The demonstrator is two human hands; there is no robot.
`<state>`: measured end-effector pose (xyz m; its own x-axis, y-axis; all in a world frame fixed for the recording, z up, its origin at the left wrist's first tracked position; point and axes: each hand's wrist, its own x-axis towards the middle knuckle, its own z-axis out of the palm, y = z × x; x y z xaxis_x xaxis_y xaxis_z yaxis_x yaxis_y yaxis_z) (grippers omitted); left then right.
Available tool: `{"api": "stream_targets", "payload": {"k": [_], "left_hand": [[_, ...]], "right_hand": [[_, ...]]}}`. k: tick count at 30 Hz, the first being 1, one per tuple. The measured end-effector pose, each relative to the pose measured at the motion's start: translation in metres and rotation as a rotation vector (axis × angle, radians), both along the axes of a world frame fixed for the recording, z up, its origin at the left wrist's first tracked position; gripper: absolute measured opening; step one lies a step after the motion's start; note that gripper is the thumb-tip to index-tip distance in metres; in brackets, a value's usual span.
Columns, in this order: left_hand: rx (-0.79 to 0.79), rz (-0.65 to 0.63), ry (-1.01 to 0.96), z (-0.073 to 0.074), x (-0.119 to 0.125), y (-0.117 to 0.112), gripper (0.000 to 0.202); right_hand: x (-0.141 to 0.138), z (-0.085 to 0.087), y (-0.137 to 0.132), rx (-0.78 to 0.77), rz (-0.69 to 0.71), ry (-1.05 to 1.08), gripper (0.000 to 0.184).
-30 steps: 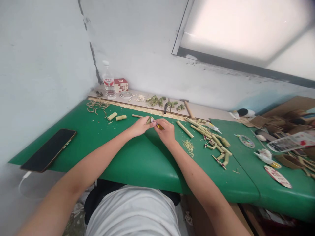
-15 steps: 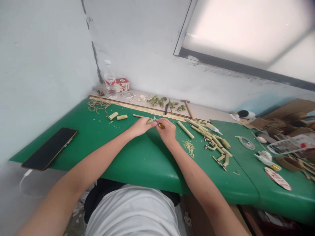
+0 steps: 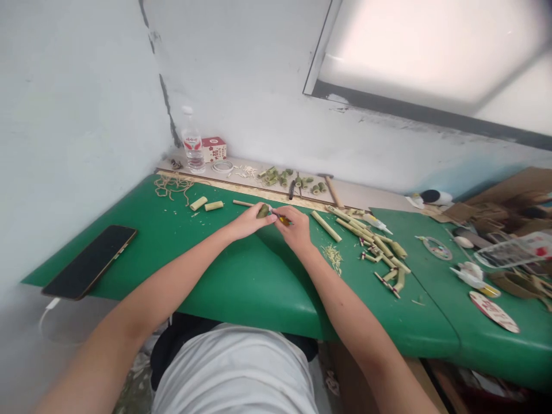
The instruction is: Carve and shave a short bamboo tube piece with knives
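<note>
My left hand (image 3: 250, 221) is closed around a short green bamboo piece (image 3: 263, 211), whose end shows between thumb and fingers. In my right hand (image 3: 295, 226) is a small knife with a yellow handle (image 3: 284, 220), mostly covered by the fingers. Its pale blade meets the bamboo between my two hands. Just past the left fingers lies a thin stick (image 3: 242, 203). Two short bamboo tubes (image 3: 199, 203) rest to the left. A longer bamboo length (image 3: 326, 226) and a heap of shavings (image 3: 333, 258) lie to the right of my right hand.
A phone (image 3: 89, 261) with a cable lies at left on the green mat (image 3: 241, 287). Along the back stand a water bottle (image 3: 193, 144), a red-white box (image 3: 214, 149), bamboo pieces (image 3: 272, 176) and a hammer (image 3: 334, 192). Cut bamboo sticks (image 3: 375, 244) crowd the right.
The bamboo piece has turned in my left hand, showing a darker green side. My right hand and knife have shifted very slightly; the blade shows less. The view has moved a little.
</note>
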<state>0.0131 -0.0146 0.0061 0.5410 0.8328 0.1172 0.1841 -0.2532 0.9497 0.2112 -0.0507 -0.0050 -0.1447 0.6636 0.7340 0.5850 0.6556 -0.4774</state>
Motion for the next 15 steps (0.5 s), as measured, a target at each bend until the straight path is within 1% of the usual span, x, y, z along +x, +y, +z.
{"api": "stream_targets", "payload": {"k": [4,8,11,15], "left_hand": [[-0.001,-0.044,-0.042,-0.0033,0.001,0.0011,0.05],[0.018,-0.062,-0.045,-0.0047,0.0011,0.0012,0.047],[0.04,-0.067,-0.024,-0.0036,0.0,-0.0002,0.046],[0.072,-0.055,0.046,0.0014,-0.0024,-0.0042,0.045]], "right_hand": [[-0.0001,0.001,-0.0005,-0.001,0.049,0.0,0.014],[-0.0002,0.0026,-0.0014,-0.005,0.08,0.001,0.014],[0.0002,0.0038,-0.0019,-0.007,0.093,-0.001,0.014],[0.0015,0.0045,-0.002,-0.011,0.098,-0.005,0.013]]}}
